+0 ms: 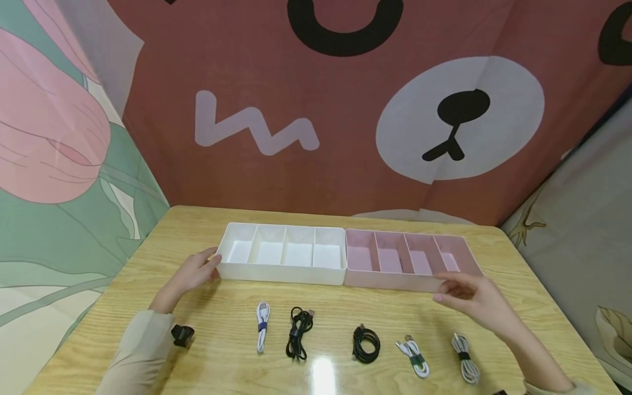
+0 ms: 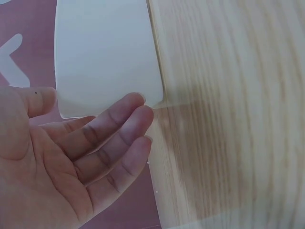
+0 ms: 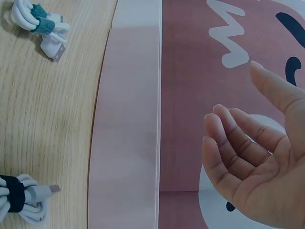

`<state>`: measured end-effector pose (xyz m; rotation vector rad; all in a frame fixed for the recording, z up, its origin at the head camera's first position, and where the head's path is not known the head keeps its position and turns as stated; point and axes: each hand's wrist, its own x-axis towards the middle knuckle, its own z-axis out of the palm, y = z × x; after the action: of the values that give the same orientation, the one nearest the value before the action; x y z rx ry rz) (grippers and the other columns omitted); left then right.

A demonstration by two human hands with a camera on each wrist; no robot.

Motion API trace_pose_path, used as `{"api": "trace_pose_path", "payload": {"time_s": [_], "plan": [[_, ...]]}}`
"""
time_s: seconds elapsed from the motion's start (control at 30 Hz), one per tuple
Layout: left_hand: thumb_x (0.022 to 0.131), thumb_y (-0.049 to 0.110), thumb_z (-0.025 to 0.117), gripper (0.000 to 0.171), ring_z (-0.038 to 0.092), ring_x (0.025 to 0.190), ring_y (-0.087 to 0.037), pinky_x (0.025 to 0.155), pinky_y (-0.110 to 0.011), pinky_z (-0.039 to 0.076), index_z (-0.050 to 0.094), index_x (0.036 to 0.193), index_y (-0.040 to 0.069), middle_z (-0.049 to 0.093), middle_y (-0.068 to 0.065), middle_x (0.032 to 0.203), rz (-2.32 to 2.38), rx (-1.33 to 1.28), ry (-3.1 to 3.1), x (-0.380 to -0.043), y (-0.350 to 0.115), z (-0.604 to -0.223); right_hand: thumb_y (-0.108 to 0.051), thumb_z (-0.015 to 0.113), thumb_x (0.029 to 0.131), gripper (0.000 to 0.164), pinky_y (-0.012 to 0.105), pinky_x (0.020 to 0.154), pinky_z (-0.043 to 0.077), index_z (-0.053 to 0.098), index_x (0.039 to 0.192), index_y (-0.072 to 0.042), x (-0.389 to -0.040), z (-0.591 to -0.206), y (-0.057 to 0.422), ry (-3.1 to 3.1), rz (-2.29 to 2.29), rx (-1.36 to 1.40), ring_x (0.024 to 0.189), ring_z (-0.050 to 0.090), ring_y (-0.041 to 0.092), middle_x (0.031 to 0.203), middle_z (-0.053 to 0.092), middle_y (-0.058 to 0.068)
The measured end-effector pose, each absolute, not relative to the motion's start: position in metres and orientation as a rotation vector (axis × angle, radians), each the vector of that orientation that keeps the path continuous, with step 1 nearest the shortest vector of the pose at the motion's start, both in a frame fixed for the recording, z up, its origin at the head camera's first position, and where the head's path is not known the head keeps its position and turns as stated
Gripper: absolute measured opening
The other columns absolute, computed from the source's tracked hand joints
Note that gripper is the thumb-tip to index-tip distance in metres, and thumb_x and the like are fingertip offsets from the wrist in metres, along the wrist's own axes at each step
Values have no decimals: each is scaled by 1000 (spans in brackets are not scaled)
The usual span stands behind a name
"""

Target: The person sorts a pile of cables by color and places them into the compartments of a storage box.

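Fingertips of my left hand (image 1: 190, 272) lie at the left end of a white divided box (image 1: 281, 273), the fingers loosely extended beside its end wall (image 2: 107, 52) in the left wrist view. A pink divided box (image 1: 390, 281) stands end to end with the white one, on its right. Over the pink box's front right part is my right hand (image 1: 474, 302), its fingers slightly bent and holding nothing. In the right wrist view, that hand (image 3: 257, 152) shows its palm with a gap between thumb and fingers. The compartments of both boxes hold nothing.
Several bundled cables lie in a row before the boxes: a white one (image 1: 263, 326), two black ones (image 1: 298, 333) (image 1: 366, 344), a white one with a green tie (image 1: 417, 359) and a greyish one (image 1: 466, 359). Behind the wooden table (image 1: 227, 351) hangs a printed cloth (image 1: 340, 181).
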<state>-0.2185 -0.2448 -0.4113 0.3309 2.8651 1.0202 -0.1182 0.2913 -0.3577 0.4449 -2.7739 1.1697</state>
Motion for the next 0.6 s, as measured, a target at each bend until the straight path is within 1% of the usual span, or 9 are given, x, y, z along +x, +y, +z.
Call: {"api": "trace_pose_path", "payload": {"time_s": [0.13, 0.33, 0.43, 0.6], "plan": [[99, 21, 36, 46, 56, 60, -20, 59, -31, 42, 37, 126, -16, 60, -9, 65, 1007, 353, 2876, -220, -246, -412, -9, 68, 81, 35, 24, 58, 48, 60, 112, 3, -119, -360, 291, -2757, 1241, 474, 67, 59, 8, 77, 62, -1], [98, 20, 37, 45, 56, 61, -19, 62, -33, 42, 38, 126, -16, 60, -8, 65, 976, 359, 2882, -219, -246, -412, -3, 66, 81, 31, 26, 52, 45, 59, 110, 7, -119, -364, 290, -2715, 1391, 532, 60, 56, 10, 72, 60, -1], [98, 20, 38, 45, 56, 61, -19, 61, -33, 42, 38, 126, -16, 60, -8, 66, 984, 366, 2879, -219, -246, -412, -2, 65, 81, 30, 27, 50, 44, 58, 109, 8, -119, -366, 288, -2698, 1438, 549, 58, 54, 8, 71, 59, -1], [99, 20, 37, 44, 55, 61, -19, 60, -32, 42, 39, 126, -16, 60, -8, 67, 999, 360, 2868, -219, -247, -413, -1, 64, 81, 30, 27, 50, 44, 57, 109, 8, -118, -368, 285, -2686, 1481, 567, 59, 53, 6, 71, 59, -1]]}}
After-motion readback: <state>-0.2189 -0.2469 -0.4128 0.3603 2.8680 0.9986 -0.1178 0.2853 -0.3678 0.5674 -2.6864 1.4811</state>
